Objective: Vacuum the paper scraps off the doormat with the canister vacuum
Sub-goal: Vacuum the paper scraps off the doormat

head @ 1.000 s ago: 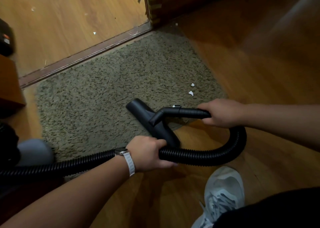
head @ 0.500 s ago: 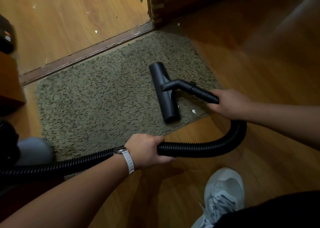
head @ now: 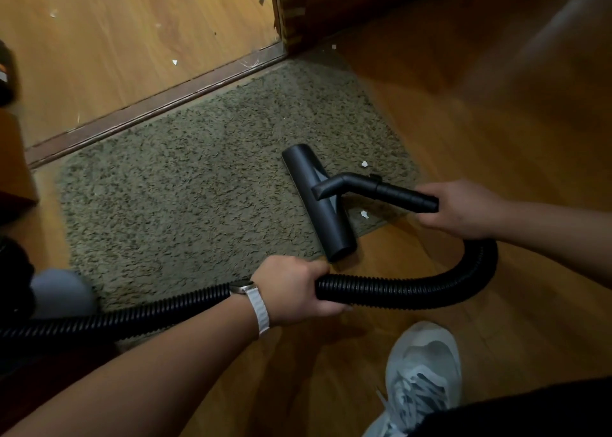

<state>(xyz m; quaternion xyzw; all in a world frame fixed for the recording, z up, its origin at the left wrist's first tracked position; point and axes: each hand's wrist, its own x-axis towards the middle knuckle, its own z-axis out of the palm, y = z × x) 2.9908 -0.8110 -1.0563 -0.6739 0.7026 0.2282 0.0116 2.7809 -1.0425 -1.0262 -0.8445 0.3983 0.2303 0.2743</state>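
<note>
Right hand clamps the wand, left hand the ribbed hose; the floor nozzle has slid nearer on the doormat, uncovering two paper scraps (both right of it), so that corner needs another pass.

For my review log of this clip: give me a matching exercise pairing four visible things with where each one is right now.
Things:
1. left hand
2. right hand
3. floor nozzle
4. shoe

Places:
A. on the doormat, near end past its edge
B. gripping the ribbed hose
C. on the wooden floor
D. gripping the rigid tube

Pairs: 1-B, 2-D, 3-A, 4-C
</note>
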